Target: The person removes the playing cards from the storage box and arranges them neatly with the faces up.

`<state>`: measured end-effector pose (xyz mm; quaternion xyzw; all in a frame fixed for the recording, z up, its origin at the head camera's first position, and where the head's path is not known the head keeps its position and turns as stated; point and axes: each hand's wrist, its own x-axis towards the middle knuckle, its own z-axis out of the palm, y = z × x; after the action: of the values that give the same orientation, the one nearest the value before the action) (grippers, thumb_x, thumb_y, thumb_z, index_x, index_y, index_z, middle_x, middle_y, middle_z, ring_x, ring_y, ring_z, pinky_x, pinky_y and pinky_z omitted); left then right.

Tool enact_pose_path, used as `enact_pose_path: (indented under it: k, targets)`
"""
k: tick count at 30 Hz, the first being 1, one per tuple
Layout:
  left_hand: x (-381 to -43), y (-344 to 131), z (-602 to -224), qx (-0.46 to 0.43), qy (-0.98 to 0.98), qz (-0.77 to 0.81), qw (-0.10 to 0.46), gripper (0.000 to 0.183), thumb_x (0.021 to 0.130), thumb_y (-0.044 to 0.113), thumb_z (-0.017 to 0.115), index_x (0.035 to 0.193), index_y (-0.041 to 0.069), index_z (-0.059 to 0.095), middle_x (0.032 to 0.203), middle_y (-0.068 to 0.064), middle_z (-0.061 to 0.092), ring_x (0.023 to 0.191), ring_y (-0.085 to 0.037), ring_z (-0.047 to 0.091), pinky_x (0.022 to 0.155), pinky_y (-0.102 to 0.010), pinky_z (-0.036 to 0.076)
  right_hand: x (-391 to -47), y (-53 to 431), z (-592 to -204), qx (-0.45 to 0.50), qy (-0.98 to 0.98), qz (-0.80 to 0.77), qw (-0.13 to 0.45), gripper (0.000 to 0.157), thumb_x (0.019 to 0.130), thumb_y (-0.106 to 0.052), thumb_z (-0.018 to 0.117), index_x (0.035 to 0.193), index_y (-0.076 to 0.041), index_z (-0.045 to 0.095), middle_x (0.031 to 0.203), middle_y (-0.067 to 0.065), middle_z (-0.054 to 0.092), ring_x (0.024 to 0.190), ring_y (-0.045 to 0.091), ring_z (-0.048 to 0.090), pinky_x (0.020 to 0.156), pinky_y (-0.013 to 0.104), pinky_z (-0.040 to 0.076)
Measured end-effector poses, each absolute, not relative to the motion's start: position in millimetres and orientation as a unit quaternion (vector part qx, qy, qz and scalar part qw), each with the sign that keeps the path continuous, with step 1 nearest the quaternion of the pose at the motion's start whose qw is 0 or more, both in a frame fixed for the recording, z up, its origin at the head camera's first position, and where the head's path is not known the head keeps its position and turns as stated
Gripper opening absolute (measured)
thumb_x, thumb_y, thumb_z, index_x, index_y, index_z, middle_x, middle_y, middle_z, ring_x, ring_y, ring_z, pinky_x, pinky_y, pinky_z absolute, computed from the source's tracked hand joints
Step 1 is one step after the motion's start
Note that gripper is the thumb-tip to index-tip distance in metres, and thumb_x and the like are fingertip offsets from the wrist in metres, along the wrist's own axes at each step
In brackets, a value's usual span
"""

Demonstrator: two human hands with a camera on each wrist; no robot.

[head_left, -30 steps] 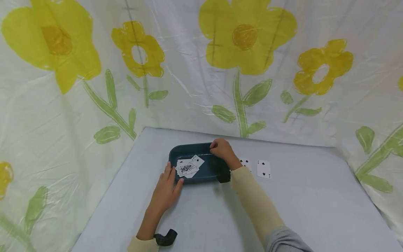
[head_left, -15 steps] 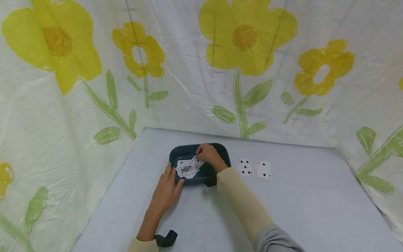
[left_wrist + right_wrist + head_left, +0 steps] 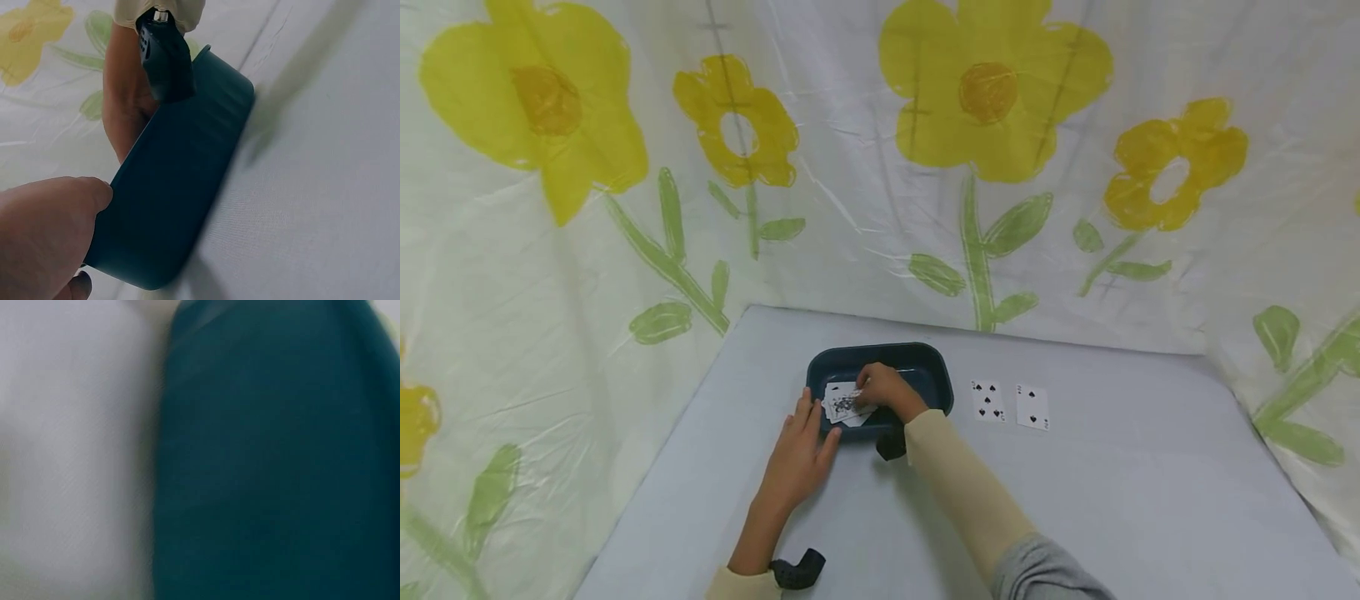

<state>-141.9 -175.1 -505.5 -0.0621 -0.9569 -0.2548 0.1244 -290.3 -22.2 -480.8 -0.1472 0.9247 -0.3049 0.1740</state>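
Observation:
A dark teal tray [image 3: 934, 392] sits on the table, holding a loose pile of playing cards [image 3: 842, 402] at its left end. My left hand [image 3: 797, 462] lies along the tray's left end with fingers extended, its thumb at the near side; in the left wrist view the thumb touches the rim. Inside the tray, my right hand [image 3: 883, 390] bends its fingers down onto the pile's right side. Whether a card is pinched there is hidden. The right wrist view shows only the tray's outer wall [image 3: 269, 456], blurred.
Right of the tray, a five of spades [image 3: 988, 402] and a two of spades [image 3: 1032, 407] lie face up, side by side. A white sheet with yellow flowers [image 3: 988, 92] hangs behind the white table [image 3: 1112, 483]. Each wrist wears a black device [image 3: 799, 569].
My right hand has come from the tray's far right rim leftward and down onto the card pile, uncovering the five of spades. My left hand stays at the tray's end.

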Motion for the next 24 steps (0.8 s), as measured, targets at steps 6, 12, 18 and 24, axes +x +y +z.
enact_pose_path:
  k: [6, 12, 18, 24]
  targets:
    - [-141.6, -175.6, -505.3, -0.061, -0.958, -0.254, 0.117, 0.064, 0.104, 0.034, 0.054, 0.146, -0.012, 0.04, 0.162, -0.024, 0.019, 0.145, -0.04, 0.029, 0.116, -0.056, 0.024, -290.9, -22.8, -485.2, -0.164, 0.925, -0.291, 0.182, 0.046, 0.071, -0.019, 0.092, 0.108, -0.009, 0.067, 0.107, 0.006, 0.065, 0.089, 0.02, 0.056, 0.086, 0.038, 0.05]
    - [-142.5, -175.7, -504.4, -0.062, -0.958, -0.255, 0.118, 0.064, 0.104, 0.034, 0.055, 0.146, -0.013, 0.04, 0.162, -0.025, 0.02, 0.145, -0.04, 0.028, 0.116, -0.056, 0.024, -291.6, -24.1, -486.3, -0.167, 0.927, -0.28, 0.185, 0.052, 0.068, -0.014, 0.094, 0.11, -0.01, 0.065, 0.106, 0.006, 0.064, 0.09, 0.02, 0.056, 0.088, 0.039, 0.049]
    - [-142.8, -175.2, -505.4, -0.06, -0.959, -0.252, 0.112, 0.065, 0.104, 0.034, 0.055, 0.146, -0.013, 0.04, 0.162, -0.025, 0.019, 0.146, -0.04, 0.028, 0.116, -0.056, 0.024, -292.0, -22.6, -489.2, -0.16, 0.928, -0.285, 0.179, 0.048, 0.067, -0.014, 0.094, 0.104, -0.008, 0.064, 0.099, 0.005, 0.062, 0.087, 0.021, 0.056, 0.084, 0.038, 0.05]
    - [-142.7, -176.3, -506.0, -0.061, -0.959, -0.248, 0.119, 0.065, 0.104, 0.035, 0.054, 0.146, -0.012, 0.04, 0.162, -0.024, 0.02, 0.146, -0.039, 0.027, 0.116, -0.056, 0.024, -292.0, -23.0, -490.1, -0.158, 0.93, -0.283, 0.174, 0.055, 0.067, -0.015, 0.095, 0.111, -0.009, 0.062, 0.106, 0.007, 0.062, 0.092, 0.022, 0.055, 0.088, 0.04, 0.05]
